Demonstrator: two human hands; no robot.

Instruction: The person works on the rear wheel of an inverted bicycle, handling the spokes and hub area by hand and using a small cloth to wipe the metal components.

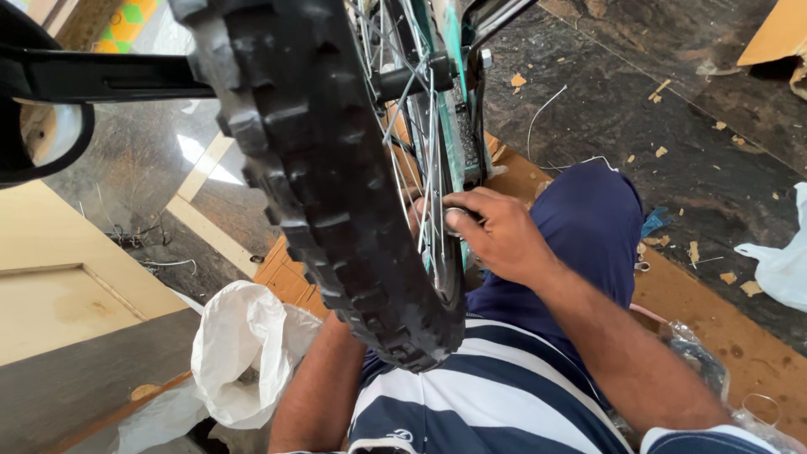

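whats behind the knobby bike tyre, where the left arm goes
The left forearm runs up behind the tyre. The left hand is covered by it, so its grip cannot be seen. The right hand shows at the spokes.

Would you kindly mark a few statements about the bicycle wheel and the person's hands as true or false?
1. The right hand reaches in among the spokes of the wheel. True.
2. The tyre is smooth and slick. False: it is black with chunky knobs.
3. The left hand is plainly seen gripping the tyre. False: only the left forearm shows; the hand is hidden behind the tyre.
4. The bicycle frame beside the wheel is teal. True.
5. A white plastic bag lies on the floor near the left forearm. True.
6. The person wears a plain red shirt. False: the shirt is navy and white striped.
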